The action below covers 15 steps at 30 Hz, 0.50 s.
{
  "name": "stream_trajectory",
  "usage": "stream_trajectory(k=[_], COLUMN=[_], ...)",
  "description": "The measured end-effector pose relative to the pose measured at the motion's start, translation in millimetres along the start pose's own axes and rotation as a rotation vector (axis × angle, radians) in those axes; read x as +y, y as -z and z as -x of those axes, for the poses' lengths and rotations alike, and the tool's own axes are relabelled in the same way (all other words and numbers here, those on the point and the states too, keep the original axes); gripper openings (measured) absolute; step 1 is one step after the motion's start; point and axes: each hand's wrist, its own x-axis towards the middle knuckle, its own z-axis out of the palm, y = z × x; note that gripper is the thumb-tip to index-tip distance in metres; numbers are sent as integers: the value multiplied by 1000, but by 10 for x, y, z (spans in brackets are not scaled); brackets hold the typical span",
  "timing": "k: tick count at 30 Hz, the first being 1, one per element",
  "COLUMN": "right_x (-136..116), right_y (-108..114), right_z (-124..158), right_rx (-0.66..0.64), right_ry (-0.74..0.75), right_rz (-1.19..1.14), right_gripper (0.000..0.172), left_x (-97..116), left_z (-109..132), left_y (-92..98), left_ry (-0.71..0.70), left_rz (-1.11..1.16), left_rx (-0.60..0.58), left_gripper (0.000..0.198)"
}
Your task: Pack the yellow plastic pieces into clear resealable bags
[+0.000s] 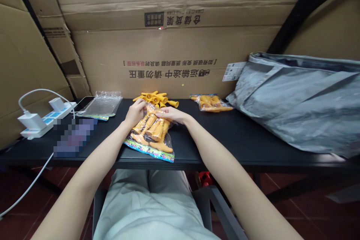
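Both hands, left hand (135, 112) and right hand (172, 114), had fingers curled, pinching the top of the toy bag (150, 133) on the table (239, 138).

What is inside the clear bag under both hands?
The clear bag holds orange plastic pieces. Left hand and right hand cover its far end.

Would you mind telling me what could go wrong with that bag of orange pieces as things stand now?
1. The bag overhangs the near edge of the table; if the left hand and right hand let go of its top, it might slide off.
2. The loose pieces lie just behind the hands and could be knocked aside.
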Motion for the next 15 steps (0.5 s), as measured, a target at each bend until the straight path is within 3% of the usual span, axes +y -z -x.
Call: stream_trajectory(k=[4, 8, 15], right_x=[-19, -63, -90], right_y=[-30, -27, 188], right_z=[0, 13, 50], right_rx=[31, 109, 389], right_ry=[-27, 5, 123], right_rz=[-174, -271, -418], right_gripper=[38, 32, 25], left_x=[31, -2, -256], left_z=[-31, -72, -58], left_y=[39, 142, 219], left_ry=[61, 122, 216], left_rz=[-28, -42, -15], left_rx=[7, 135, 298], left_gripper=[22, 22, 22])
